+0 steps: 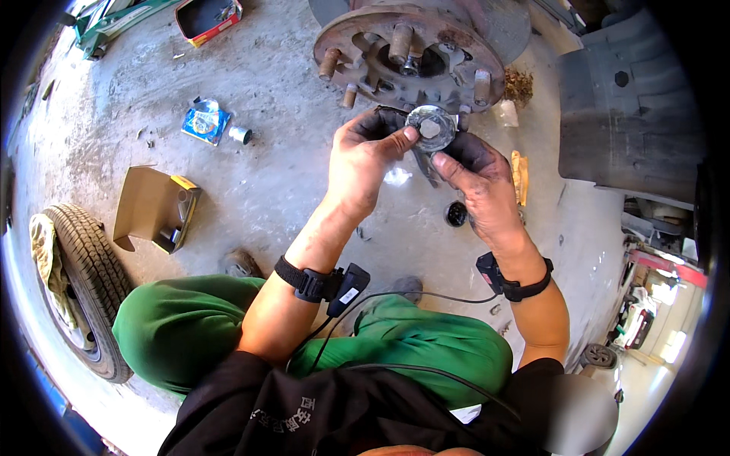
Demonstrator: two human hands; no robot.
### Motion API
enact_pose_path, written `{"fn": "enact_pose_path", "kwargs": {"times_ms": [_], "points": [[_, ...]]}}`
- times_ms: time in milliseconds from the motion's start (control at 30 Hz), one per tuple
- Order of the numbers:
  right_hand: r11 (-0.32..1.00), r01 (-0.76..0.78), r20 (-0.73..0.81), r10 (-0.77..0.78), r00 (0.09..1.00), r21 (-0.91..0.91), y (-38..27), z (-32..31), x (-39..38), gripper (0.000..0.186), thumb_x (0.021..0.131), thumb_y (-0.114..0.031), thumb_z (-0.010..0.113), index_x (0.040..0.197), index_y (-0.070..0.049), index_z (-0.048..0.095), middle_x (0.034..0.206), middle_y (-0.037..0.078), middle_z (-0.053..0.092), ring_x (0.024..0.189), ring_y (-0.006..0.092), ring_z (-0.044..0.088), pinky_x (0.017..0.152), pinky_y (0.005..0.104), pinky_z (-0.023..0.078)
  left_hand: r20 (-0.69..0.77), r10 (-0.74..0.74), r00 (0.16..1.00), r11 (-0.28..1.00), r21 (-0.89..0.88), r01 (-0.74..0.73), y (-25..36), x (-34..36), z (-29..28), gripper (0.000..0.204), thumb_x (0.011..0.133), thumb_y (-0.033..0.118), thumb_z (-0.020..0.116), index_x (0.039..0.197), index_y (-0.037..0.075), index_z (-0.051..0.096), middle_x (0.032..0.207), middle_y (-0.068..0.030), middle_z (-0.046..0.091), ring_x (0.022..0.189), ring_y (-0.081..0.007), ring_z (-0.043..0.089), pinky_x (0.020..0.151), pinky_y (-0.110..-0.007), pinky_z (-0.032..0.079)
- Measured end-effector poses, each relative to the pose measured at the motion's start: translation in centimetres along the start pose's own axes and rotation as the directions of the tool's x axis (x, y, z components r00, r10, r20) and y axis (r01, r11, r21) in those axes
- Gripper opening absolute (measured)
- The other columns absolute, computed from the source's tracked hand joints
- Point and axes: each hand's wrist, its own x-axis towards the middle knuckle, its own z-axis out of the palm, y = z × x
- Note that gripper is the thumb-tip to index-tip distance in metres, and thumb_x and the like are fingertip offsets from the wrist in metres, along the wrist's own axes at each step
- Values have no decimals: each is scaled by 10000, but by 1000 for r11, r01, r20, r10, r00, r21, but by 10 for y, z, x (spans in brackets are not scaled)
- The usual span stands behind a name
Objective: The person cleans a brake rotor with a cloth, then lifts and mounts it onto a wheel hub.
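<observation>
Black shirt up close — past it, our left hand pinches a grey ring, face toward us, just this side of the rusty hub. Our right hand sits at its lower right — can't tell if pinching.

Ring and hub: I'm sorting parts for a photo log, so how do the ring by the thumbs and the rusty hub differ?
Size: the ring is much smaller than the hub.
Colour: the ring is grey; the hub is rusty brown.
Fittings: studs stick out of the hub; the ring shows none.
Support: the left hand holds the ring, not the hub.
Shared: both look round.
</observation>
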Motion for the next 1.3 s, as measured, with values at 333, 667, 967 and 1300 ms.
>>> {"fn": "enact_pose_path", "kwargs": {"times_ms": [333,667,967,1300], "points": [[672,288,-138,-505,852,-682,-8,30,14,140,862,-135,684,894,-1,656,721,111,650,604,174,583,610,301,481,-80,37,996,999,-6,-37,6,2,0,147,821,136,744,863,24,659,694,-8,609,596,-69,494,540,-218,355],[223,251,37,-673,739,-942,-12,46,46,128,850,-147,647,867,-25,616,749,163,662,679,367,644,608,413,515,-229,148,962,989,52,-140,4,21,9,249,884,190,663,782,-37,654,598,-24,574,539,-82,495,512,-246,392],[-229,46,201,-719,666,-972,-11,39,49,208,842,-255,674,791,-71,592,680,120,645,551,317,625,481,372,502,-289,25,957,986,-149,-71,-5,27,30,239,900,179,640,875,-55,682,686,-46,645,619,-84,514,593,-262,437],[-43,-263,-131,-784,607,-964,-5,69,55,208,852,-293,647,744,-115,659,637,73,637,555,300,627,489,361,488,-298,-8,955,979,-196,-53,-3,29,33,229,885,163,650,892,-63,680,694,-52,652,639,-89,513,629,-277,457]]}}
